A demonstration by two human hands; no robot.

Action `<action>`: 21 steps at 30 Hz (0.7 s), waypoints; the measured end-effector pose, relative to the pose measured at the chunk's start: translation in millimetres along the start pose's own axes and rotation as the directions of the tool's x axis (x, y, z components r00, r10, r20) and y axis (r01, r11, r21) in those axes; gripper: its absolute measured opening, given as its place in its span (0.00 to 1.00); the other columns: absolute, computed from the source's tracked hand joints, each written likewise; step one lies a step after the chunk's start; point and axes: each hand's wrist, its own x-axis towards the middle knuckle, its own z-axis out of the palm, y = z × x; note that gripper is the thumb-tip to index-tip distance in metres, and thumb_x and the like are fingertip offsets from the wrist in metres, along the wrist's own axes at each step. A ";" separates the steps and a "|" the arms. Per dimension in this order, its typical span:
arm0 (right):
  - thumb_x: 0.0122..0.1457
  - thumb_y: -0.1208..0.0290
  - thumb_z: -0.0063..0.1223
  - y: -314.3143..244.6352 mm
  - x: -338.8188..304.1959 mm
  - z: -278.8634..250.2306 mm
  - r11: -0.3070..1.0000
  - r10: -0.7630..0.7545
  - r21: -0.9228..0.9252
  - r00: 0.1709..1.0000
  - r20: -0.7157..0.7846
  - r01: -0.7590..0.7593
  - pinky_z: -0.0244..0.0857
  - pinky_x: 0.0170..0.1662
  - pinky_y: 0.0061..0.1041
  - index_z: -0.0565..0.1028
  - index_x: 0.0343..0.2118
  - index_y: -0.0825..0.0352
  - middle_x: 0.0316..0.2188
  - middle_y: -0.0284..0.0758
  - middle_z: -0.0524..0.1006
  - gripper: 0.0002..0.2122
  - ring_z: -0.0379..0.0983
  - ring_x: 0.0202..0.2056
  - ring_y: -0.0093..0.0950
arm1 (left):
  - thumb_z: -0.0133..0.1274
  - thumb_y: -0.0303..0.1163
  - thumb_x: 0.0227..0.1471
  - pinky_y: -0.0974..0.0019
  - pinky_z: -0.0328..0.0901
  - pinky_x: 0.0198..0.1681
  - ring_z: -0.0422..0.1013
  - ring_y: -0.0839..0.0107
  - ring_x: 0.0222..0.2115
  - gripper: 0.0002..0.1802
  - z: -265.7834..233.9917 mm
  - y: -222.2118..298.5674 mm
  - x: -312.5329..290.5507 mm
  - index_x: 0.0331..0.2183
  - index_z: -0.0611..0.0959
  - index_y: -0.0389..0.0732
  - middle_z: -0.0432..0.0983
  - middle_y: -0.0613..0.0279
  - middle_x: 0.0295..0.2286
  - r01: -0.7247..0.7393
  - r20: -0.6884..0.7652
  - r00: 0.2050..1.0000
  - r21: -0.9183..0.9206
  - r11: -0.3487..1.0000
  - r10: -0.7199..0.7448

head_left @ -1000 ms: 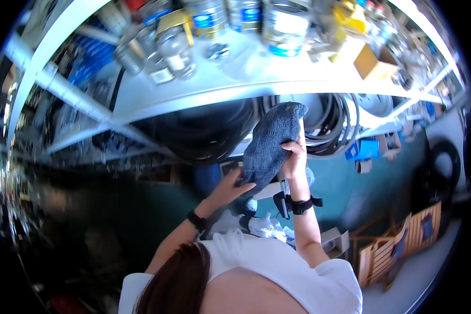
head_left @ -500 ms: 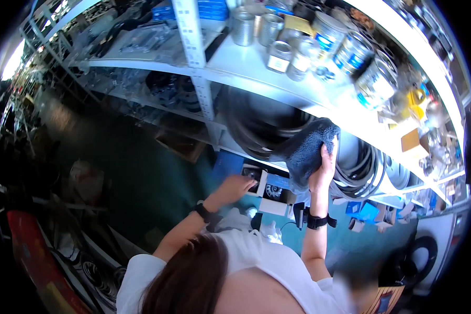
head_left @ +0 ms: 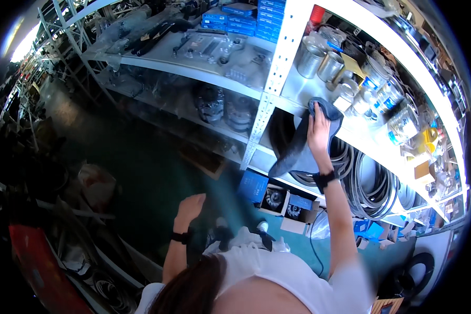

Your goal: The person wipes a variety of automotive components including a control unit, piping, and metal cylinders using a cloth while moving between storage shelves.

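Observation:
My right hand (head_left: 318,131) is closed on a dark grey cloth (head_left: 327,111), pressing a bunched part of it against the front edge of the white shelf (head_left: 293,89), just right of the upright post. The rest of the cloth hangs below the hand, in front of black hoses. My left hand (head_left: 190,210) is over the floor, away from the shelf. Its fingers look folded together and nothing shows in them.
Metal cans (head_left: 311,60) and jars stand behind the cloth on the shelf. Coiled black hoses (head_left: 371,188) fill the level below. Opened boxes with metal parts (head_left: 273,198) sit on the floor under it. Blue boxes (head_left: 269,21) are stacked left of the post (head_left: 267,104).
My right hand has brought the cloth from in front of the hoses up to the shelf edge by the post. My left hand has drawn back left, away from the boxes. The view has shifted left.

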 end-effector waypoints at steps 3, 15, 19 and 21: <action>0.54 0.69 0.40 15.6 20.2 23.3 0.968 -0.099 -0.233 0.995 -0.025 0.091 0.52 0.52 0.36 0.64 0.45 0.68 0.37 0.42 0.70 0.15 0.64 0.42 0.40 | 0.34 0.41 0.54 0.62 0.60 0.45 0.66 0.60 0.42 0.20 -9.5 -36.1 -1.5 0.42 0.74 0.41 0.70 0.55 0.41 0.135 -0.074 0.989 0.085 0.987 -0.128; 0.46 0.70 0.45 12.5 16.8 35.1 0.972 -0.086 -0.229 0.984 -0.154 0.049 0.56 0.39 0.30 0.69 0.39 0.66 0.31 0.38 0.71 0.15 0.66 0.35 0.34 | 0.42 0.49 0.49 0.63 0.56 0.50 0.63 0.57 0.45 0.30 3.1 -83.7 -9.1 0.48 0.67 0.38 0.65 0.51 0.45 0.419 0.084 0.906 -0.033 0.907 -0.415; 0.43 0.69 0.47 17.7 5.4 41.4 0.967 -0.084 -0.252 0.980 -0.182 0.036 0.55 0.39 0.31 0.69 0.40 0.64 0.30 0.38 0.70 0.17 0.65 0.33 0.33 | 0.47 0.44 0.47 0.63 0.58 0.48 0.64 0.57 0.44 0.27 -27.2 -47.3 23.4 0.46 0.69 0.38 0.67 0.50 0.43 0.275 -0.073 0.959 0.030 0.961 -0.272; 0.41 0.67 0.48 13.9 5.1 48.5 0.971 -0.079 -0.236 0.979 -0.190 0.033 0.54 0.39 0.33 0.69 0.41 0.63 0.28 0.38 0.69 0.20 0.65 0.33 0.34 | 0.48 0.41 0.47 0.63 0.59 0.47 0.65 0.57 0.43 0.25 -41.1 -30.9 52.9 0.46 0.69 0.38 0.68 0.50 0.42 0.199 -0.177 0.967 0.072 0.977 -0.184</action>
